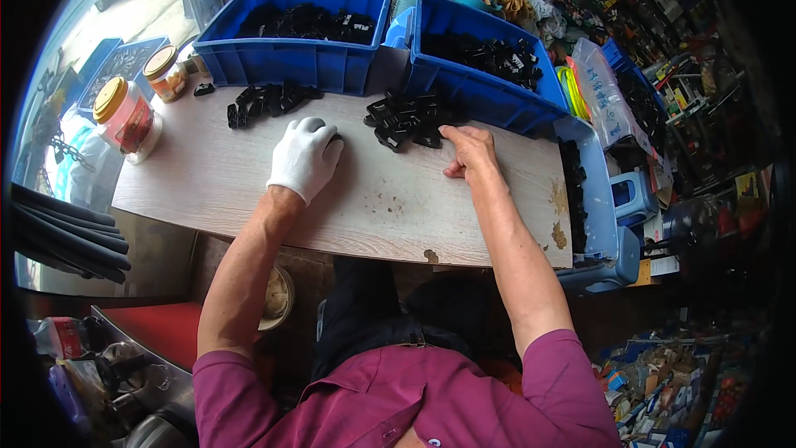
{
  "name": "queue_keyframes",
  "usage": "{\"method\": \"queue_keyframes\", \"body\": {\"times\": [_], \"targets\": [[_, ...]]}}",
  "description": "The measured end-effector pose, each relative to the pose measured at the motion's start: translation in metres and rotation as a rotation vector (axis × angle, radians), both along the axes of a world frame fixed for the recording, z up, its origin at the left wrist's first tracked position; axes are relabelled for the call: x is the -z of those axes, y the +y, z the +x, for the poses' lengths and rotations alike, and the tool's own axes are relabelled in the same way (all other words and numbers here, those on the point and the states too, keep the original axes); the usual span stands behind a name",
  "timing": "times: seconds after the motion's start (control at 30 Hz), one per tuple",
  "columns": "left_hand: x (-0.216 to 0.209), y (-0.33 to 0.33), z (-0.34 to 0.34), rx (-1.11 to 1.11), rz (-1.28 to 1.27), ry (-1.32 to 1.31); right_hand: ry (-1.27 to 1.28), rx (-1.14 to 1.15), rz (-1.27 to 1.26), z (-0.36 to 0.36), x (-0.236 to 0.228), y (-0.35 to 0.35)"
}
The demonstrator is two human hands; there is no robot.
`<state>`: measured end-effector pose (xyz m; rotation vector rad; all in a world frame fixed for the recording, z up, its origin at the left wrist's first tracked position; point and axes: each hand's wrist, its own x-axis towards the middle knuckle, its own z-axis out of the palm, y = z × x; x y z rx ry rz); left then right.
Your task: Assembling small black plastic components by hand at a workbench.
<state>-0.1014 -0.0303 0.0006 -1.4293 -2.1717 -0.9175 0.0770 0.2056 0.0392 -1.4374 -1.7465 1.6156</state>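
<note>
My left hand (305, 159), in a white glove with grey fingertips, is closed over the table. A bit of a small black plastic part (335, 140) shows at its fingers; most of it is hidden. My bare right hand (471, 151) is at the near right edge of a pile of black plastic parts (404, 116). Its forefinger touches a black part there, while the thumb stays apart below, with nothing visible between them. Left of that pile, beyond my gloved hand, lies a looser group of black parts (269, 101).
Two blue bins, one at the back left (286, 66) and one at the back right (489, 93), hold many black parts. Jars with yellow lids (133, 120) stand at the table's left edge. A pale blue bin (595, 191) adjoins the right edge. The wooden tabletop (373, 207) has worn patches.
</note>
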Motion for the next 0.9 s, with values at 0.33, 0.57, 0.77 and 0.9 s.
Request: {"method": "queue_keyframes", "body": {"times": [0.33, 0.57, 0.77, 0.9], "targets": [[0.003, -0.004, 0.001, 0.020, -0.038, 0.011, 0.061, 0.036, 0.004, -0.003, 0.004, -0.005], [0.002, -0.004, 0.003, 0.007, -0.050, -0.001, 0.090, 0.039, 0.015, 0.000, 0.011, -0.004], [-0.002, -0.006, 0.005, -0.008, -0.090, 0.051, 0.134, 0.050, 0.011, 0.003, 0.010, -0.005], [-0.001, -0.008, 0.005, 0.048, -0.070, 0.068, 0.102, 0.045, 0.015, -0.001, 0.005, -0.011]]}}
